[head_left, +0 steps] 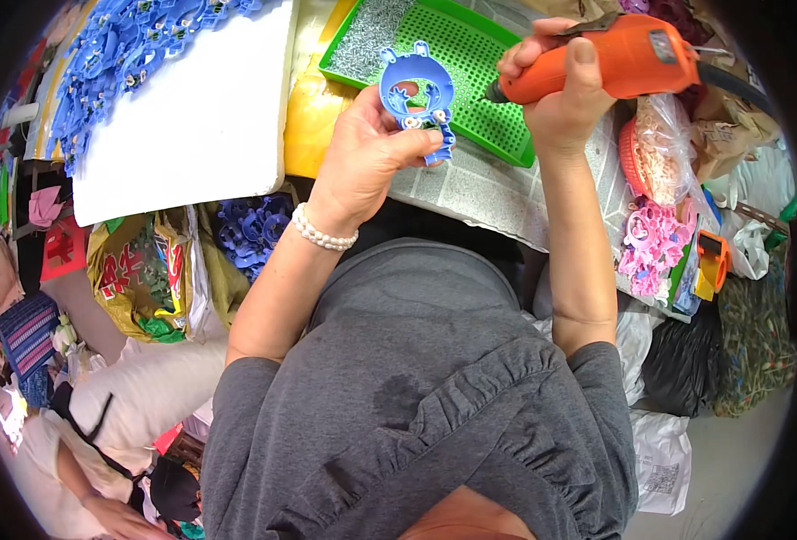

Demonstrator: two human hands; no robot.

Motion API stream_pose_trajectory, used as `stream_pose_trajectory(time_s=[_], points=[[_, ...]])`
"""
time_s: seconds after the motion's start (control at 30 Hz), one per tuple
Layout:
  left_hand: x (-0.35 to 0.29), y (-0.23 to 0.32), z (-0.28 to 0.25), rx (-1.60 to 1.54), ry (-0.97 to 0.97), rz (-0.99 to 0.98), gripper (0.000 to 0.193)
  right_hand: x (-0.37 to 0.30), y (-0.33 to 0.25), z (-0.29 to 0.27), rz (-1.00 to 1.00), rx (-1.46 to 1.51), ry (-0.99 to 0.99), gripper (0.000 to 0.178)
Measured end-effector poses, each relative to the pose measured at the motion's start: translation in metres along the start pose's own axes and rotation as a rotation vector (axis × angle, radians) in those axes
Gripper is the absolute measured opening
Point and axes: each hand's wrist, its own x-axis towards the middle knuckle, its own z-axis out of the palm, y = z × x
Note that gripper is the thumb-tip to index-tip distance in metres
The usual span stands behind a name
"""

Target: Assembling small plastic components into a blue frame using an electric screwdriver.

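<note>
My left hand (pixel 373 148) pinches a blue plastic ring-shaped part (pixel 419 85) with small ears on top and small white pieces near its lower edge. To the right, my right hand (pixel 556 90) is wrapped round an orange electric screwdriver (pixel 614 61), whose dark tip points left toward the blue part but stays apart from it. A black cord (pixel 731 87) leaves the tool's back end. Behind both hands lies a green perforated tray (pixel 497 142), with many small metal screws (pixel 367 40) heaped at its left end.
Several blue parts (pixel 137 54) pile on a white board (pixel 182 135) at the left. Pink parts (pixel 655 238) and a red basket (pixel 630 153) sit at the right. Bags stand below the table (pixel 511 211). At lower left, another person's arm (pixel 101 499) shows.
</note>
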Motion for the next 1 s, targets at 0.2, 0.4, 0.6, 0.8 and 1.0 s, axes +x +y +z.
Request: stream_pose_trajectory(time_s=[0.2, 0.4, 0.6, 0.8, 1.0], points=[[-0.003, 0.000, 0.013, 0.073, 0.007, -0.028, 0.040, 0.010, -0.041, -0.004, -0.021, 0.231, -0.197, 0.070], [-0.003, 0.002, 0.029, 0.076, -0.009, -0.022, 0.040, -0.003, -0.066, 0.014, -0.088, 0.319, -0.481, 0.082], [-0.005, -0.002, 0.024, 0.122, -0.026, -0.029, 0.037, -0.017, -0.052, 0.026, -0.098, 0.312, -0.463, 0.078], [-0.008, -0.002, 0.025, 0.142, -0.028, -0.031, 0.036, -0.020, -0.049, 0.028, -0.082, 0.317, -0.432, 0.075], [-0.008, -0.005, 0.025, 0.142, -0.016, -0.018, 0.033, -0.024, -0.045, 0.027, -0.060, 0.279, -0.401, 0.075]])
